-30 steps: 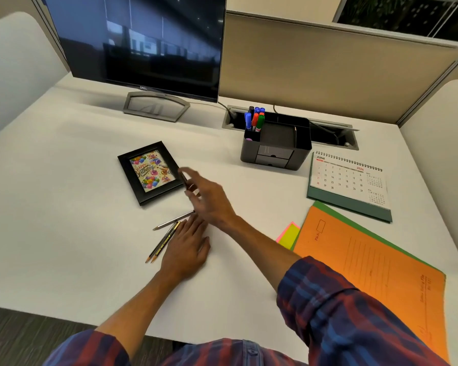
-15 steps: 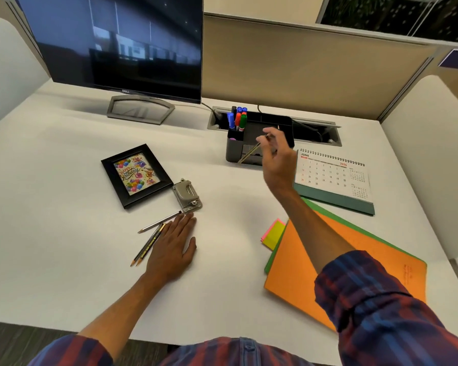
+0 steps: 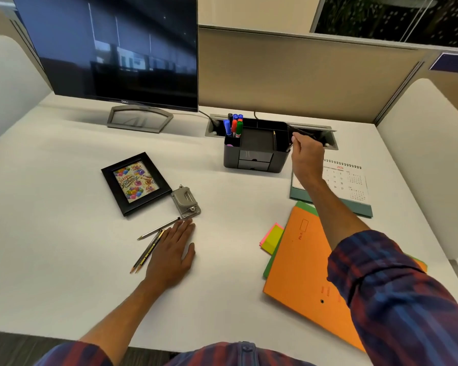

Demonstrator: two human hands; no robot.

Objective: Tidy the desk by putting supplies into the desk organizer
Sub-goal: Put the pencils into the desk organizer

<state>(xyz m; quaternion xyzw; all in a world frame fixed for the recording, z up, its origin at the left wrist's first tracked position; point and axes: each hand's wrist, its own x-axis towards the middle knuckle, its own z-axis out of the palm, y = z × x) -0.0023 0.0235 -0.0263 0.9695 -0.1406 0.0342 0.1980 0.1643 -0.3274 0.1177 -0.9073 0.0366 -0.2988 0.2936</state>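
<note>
The black desk organizer (image 3: 257, 157) stands at the back of the desk with several markers (image 3: 234, 125) upright in its left slot. A pencil (image 3: 274, 140) leans inside its right part. My right hand (image 3: 306, 154) hovers at the organizer's right rim, fingers pinched on a thin dark pencil (image 3: 289, 147) that points down into it. My left hand (image 3: 171, 253) lies flat on the desk, holding nothing. Just left of it lie a silver pencil (image 3: 159, 228) and two yellow-black pencils (image 3: 147, 250). A grey hole punch (image 3: 187, 202) sits above its fingertips.
A black photo frame (image 3: 135, 182) lies left of the punch. Sticky notes (image 3: 271, 237), an orange folder (image 3: 302, 273) over a green one, and a desk calendar (image 3: 347, 180) fill the right side. A monitor (image 3: 117, 48) stands at the back left, a cable slot (image 3: 328, 136) behind the organizer.
My right hand lifted a pencil from beside the punch, carried it right and back, and now holds it at the organizer's right rim. The left hand stayed flat.
</note>
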